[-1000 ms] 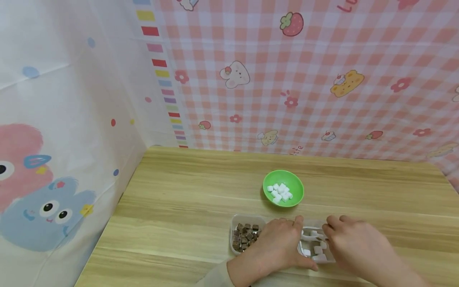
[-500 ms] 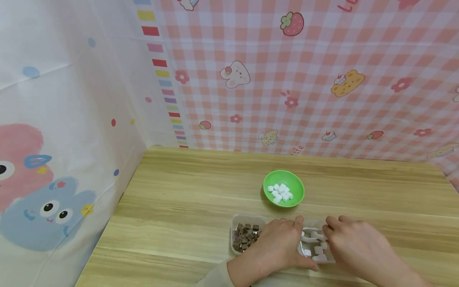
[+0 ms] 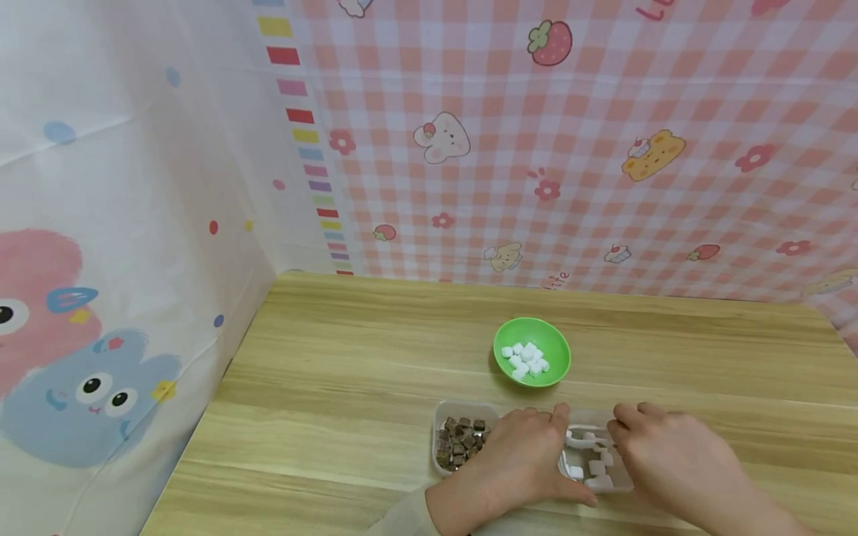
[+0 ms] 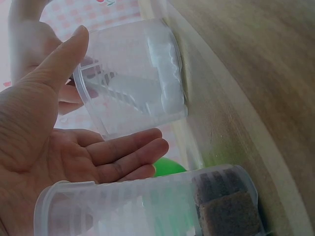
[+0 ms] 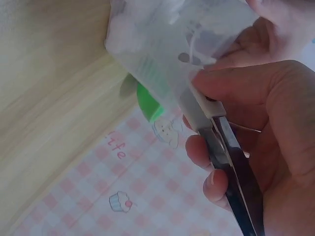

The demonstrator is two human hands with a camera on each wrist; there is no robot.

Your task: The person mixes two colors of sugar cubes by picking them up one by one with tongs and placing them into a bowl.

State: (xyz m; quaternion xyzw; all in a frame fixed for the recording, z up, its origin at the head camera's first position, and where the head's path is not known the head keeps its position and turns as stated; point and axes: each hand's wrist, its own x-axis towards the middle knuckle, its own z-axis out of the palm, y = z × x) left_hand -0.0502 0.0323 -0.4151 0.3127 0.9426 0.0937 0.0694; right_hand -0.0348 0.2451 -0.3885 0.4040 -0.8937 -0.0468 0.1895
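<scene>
My left hand [image 3: 523,454] grips a clear plastic container [image 4: 123,59], thumb at one side of its rim and fingers along the other. Several white cubes [image 3: 596,467] lie inside it. In my right hand [image 3: 670,454] is a pair of tongs [image 5: 221,142] with dark metal handles and white tips. The tips reach down into the container, spread apart among the cubes; whether they touch one I cannot tell. Behind the hands, a green bowl [image 3: 553,341] holds several similar white cubes.
Left of the gripped container stands a second clear container [image 3: 467,406] with several brown cubes [image 3: 462,439], partly hidden by my left hand. All of it is on a wooden table [image 3: 322,417]. A pink checked cloth [image 3: 496,89] hangs behind the table.
My right hand has shifted very slightly to the right, showing more of the container's right edge. The left hand stays in place on the container. The head view has moved a little.
</scene>
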